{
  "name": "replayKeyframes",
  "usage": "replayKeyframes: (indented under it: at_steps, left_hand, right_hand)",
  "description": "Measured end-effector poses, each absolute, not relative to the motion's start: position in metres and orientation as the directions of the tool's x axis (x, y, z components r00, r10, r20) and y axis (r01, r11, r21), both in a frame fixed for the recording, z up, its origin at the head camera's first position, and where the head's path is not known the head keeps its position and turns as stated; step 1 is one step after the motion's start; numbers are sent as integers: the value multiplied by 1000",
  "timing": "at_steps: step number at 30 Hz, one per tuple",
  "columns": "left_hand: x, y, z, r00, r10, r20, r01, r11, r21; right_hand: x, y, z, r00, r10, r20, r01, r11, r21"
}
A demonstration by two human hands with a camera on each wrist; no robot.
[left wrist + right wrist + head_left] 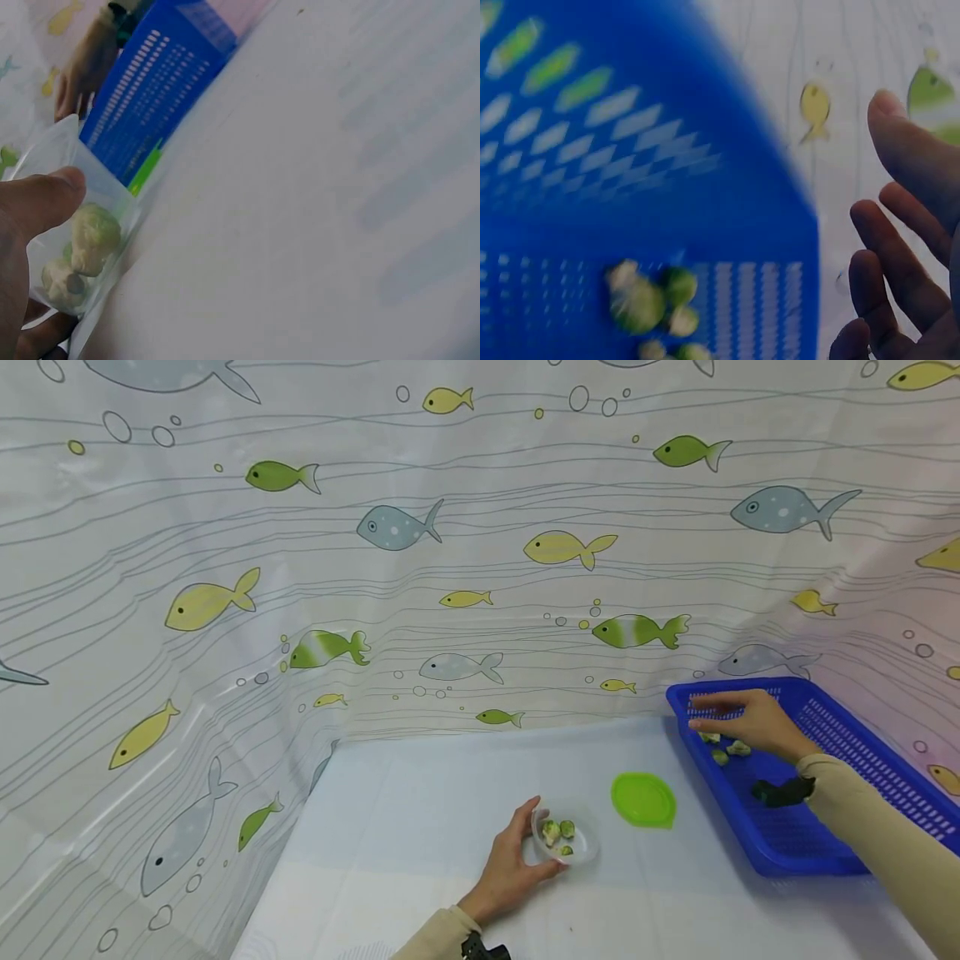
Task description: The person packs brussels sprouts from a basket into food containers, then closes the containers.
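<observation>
My left hand (pixel 513 864) grips a small clear plastic container (pixel 589 842) on the table, thumb at its near side and fingers at the far side. Inside it lie a few Brussels sprouts (pixel 96 240), green and pale. Over the far left end of a blue perforated basket (pixel 795 865) hovers my right hand (pixel 753 727), thumb and fingers apart with nothing between them. More Brussels sprouts (pixel 637 304) rest on the basket floor below that hand.
Between container and basket, a bright green lid (pixel 643 799) lies flat on the white-covered table (pixel 420 810). A fish-patterned curtain (pixel 465 568) rises behind the table and along both sides. The basket's long walls stand around my right hand's area.
</observation>
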State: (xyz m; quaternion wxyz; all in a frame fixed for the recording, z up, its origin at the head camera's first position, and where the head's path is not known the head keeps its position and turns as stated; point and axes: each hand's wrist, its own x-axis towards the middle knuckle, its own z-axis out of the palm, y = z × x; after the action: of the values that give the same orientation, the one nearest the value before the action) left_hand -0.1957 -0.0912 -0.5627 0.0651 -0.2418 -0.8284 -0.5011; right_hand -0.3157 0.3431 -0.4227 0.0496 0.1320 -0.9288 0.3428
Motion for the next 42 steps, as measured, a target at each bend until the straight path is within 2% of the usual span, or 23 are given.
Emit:
replayKeyframes:
  at_steps: [7, 12, 28, 42]
  left_hand:
    - [-196, -93, -563, -874, 337, 351, 467, 381, 798]
    - [-196, -93, -563, -874, 340, 347, 465, 378, 800]
    - [-195, -92, -562, -881, 336, 332, 451, 388, 804]
    - [-194, -92, -561, -880, 339, 332, 454, 395, 799]
  right_hand:
    - [-326, 379, -454, -987, -129, 97, -161, 774, -612]
    - [-330, 398, -469, -988, -140, 59, -148, 812, -564]
    - [-342, 425, -483, -992, -124, -16, -98, 853, -512]
    - [-335, 421, -481, -994, -111, 13, -104, 878, -467]
